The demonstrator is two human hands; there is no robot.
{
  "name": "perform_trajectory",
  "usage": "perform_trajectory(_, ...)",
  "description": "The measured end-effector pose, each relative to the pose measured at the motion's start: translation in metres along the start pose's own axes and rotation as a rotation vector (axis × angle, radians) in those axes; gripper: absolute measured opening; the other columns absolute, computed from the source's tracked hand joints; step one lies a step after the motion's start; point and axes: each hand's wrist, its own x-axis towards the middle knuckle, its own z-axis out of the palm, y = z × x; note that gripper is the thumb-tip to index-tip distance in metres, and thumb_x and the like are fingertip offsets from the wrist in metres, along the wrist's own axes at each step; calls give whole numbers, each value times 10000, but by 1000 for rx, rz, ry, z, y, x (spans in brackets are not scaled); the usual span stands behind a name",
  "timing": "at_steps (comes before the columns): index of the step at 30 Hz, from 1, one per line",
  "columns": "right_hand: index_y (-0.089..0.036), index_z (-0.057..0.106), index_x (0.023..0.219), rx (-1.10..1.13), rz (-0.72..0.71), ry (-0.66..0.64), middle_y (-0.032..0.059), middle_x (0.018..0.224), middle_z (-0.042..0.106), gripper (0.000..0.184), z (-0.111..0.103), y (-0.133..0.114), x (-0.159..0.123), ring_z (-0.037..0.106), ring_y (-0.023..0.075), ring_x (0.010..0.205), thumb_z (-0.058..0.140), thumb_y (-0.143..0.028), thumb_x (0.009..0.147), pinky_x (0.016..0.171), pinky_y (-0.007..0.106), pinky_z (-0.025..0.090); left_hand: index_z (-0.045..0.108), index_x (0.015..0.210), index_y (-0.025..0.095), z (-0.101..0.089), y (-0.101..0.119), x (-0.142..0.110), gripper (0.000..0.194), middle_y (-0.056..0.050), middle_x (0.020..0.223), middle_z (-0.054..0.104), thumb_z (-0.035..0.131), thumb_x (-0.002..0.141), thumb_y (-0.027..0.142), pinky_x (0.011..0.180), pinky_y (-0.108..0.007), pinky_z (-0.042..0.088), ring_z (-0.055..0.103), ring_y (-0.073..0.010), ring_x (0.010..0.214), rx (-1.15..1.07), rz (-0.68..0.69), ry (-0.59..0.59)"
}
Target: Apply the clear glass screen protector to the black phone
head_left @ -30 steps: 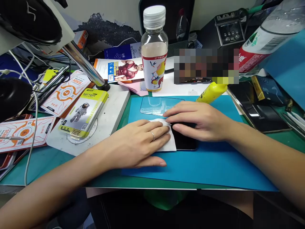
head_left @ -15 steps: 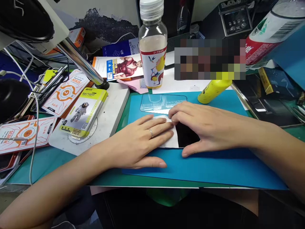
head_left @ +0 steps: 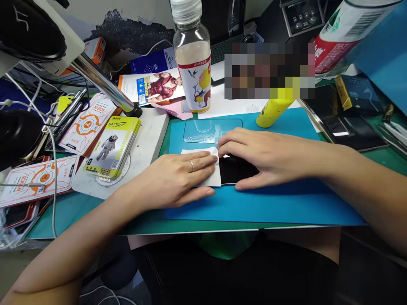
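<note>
A black-screened phone (head_left: 237, 170) lies flat on the blue mat (head_left: 270, 205). My right hand (head_left: 263, 154) holds it across its width, fingers curled at the far edge and thumb at the near edge. Spread over the phone's left part is a white wipe (head_left: 217, 177). My left hand (head_left: 187, 173), wearing a ring, rests flat on that wipe with its fingers stretched out and the thumb apart. Just beyond the phone is a clear, dark-rimmed screen protector (head_left: 211, 130). The phone's left end is hidden under the wipe and my left hand.
A drink bottle (head_left: 193, 72) and a yellow bottle (head_left: 275, 108) stand behind the mat. At left, a battery pack (head_left: 112, 146) lies on a white lamp base (head_left: 149, 140), near screen boxes (head_left: 41, 180) and a cable (head_left: 54, 190). Dark devices (head_left: 340, 123) lie at right.
My left hand has slid the wipe left along the phone, baring more black screen. Its fingers are closer together. My right hand keeps its hold, and the whole view has shifted slightly.
</note>
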Motion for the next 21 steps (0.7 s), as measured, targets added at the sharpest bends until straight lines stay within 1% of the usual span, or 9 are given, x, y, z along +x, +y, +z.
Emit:
perform_trajectory(3,-169,618,1349,29,4,4,161,1357,654,652,2,2,1,620,345,1230,736,-660,937,1003,477,525,613,1493,-6,-1,10,-15,625,-230,1612,581,425,1160,488,1273,-481,507,560,-362,1526,32,-107,-112)
perform_trajectory(6,-195,621,1354,31,1,0,148,1363,654,647,3,3,1,623,347,1222,703,-691,946,1013,492,523,469,1617,1,-1,22,-41,678,-240,1725,415,430,1155,496,1311,-504,455,427,-361,1618,46,-215,-171)
perform_trajectory(9,-209,623,1347,21,5,-6,147,1359,656,665,3,4,2,621,355,1223,688,-727,934,999,501,534,373,1679,43,1,34,-62,636,-217,1781,307,431,1159,405,1372,-492,352,310,-326,1676,21,-307,-178)
perform_trajectory(11,-202,619,1358,23,16,-13,158,1367,654,699,3,5,3,616,366,1241,677,-749,926,997,514,543,338,1701,63,5,41,-67,643,-199,1798,275,432,1157,394,1393,-514,301,228,-328,1701,-3,-350,-170)
perform_trajectory(13,-209,613,1384,31,34,-21,163,1380,653,737,2,6,4,614,377,1260,686,-766,906,1012,531,546,332,1706,67,8,46,-62,665,-192,1808,250,427,1157,431,1402,-522,271,183,-329,1713,-40,-383,-162)
perform_trajectory(15,-226,606,1419,44,50,-23,159,1381,658,786,1,6,5,622,382,1269,718,-776,869,1030,541,548,343,1701,63,10,49,-51,675,-187,1809,246,391,1163,467,1409,-496,255,202,-303,1713,-96,-383,-163)
perform_trajectory(18,-230,603,1462,71,76,-25,162,1376,667,887,0,6,8,636,393,1271,770,-797,801,1040,539,555,331,1705,61,14,52,-29,717,-181,1808,252,333,1165,532,1416,-507,205,199,-294,1716,-151,-365,-186)
perform_trajectory(20,-221,592,1500,86,102,-26,174,1398,660,989,-1,6,8,628,411,1296,800,-826,745,1060,548,549,303,1715,60,17,55,-12,753,-183,1817,210,334,1157,565,1418,-507,176,184,-299,1719,-168,-355,-194)
perform_trajectory(21,-216,586,1520,108,110,-18,181,1409,657,1050,-1,7,8,622,422,1307,802,-855,717,1073,558,541,293,1718,62,19,58,-3,769,-183,1816,215,340,1152,581,1417,-507,169,179,-298,1720,-165,-360,-188)
